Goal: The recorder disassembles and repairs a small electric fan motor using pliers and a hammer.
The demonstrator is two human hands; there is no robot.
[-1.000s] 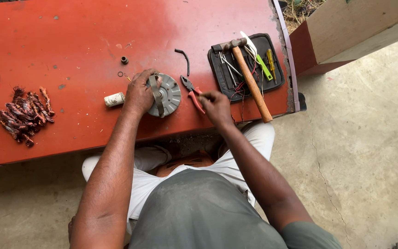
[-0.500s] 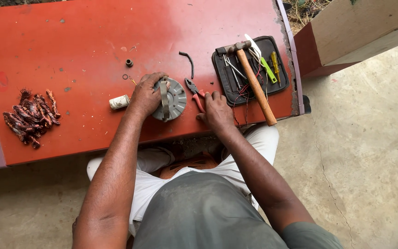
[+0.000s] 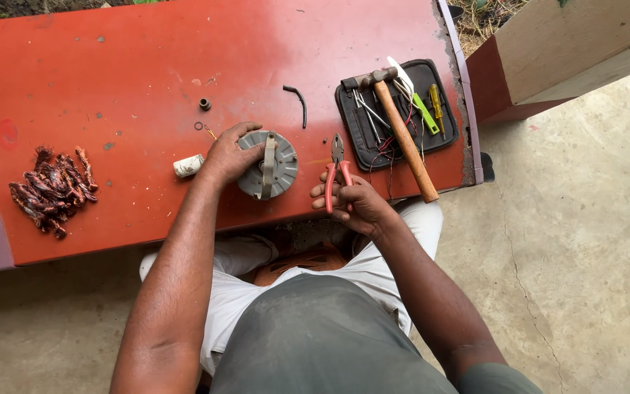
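Near the left edge of the red worktop (image 3: 111, 66) lies a heap of reddish-brown wire scraps (image 3: 51, 190), well apart from the hands. Further right, a small white cylinder (image 3: 188, 165) lies just beside the left wrist.

The left hand (image 3: 229, 153) is clenched over the left rim of a round grey metal part (image 3: 268, 165), fingers curled over the top edge and thumb on the near side, grasping it flat on the worktop toward the front edge, about midway along it. The forearm runs straight up from the lap, with the wrist a little bent. A grey bar crosses the part's face upright.

Behind it sit a small dark nut (image 3: 205, 104) and a bent black piece (image 3: 297, 102) (shaped like a hook).

The right hand (image 3: 353, 203) grips the red handles of a pair of pliers (image 3: 337, 169), fingers wrapped round both handles at the front edge of the worktop; the dark nose points away from the person and looks closed, touching nothing. The elbow is bent, with the forearm angled in from the right.

Near the right edge lies an open black tool pouch (image 3: 362, 135). In it are thin metal tools, a green-handled and a yellow-handled screwdriver and some red wire. A wooden-handled hammer (image 3: 402, 135) lies across it, its handle reaching the front edge.
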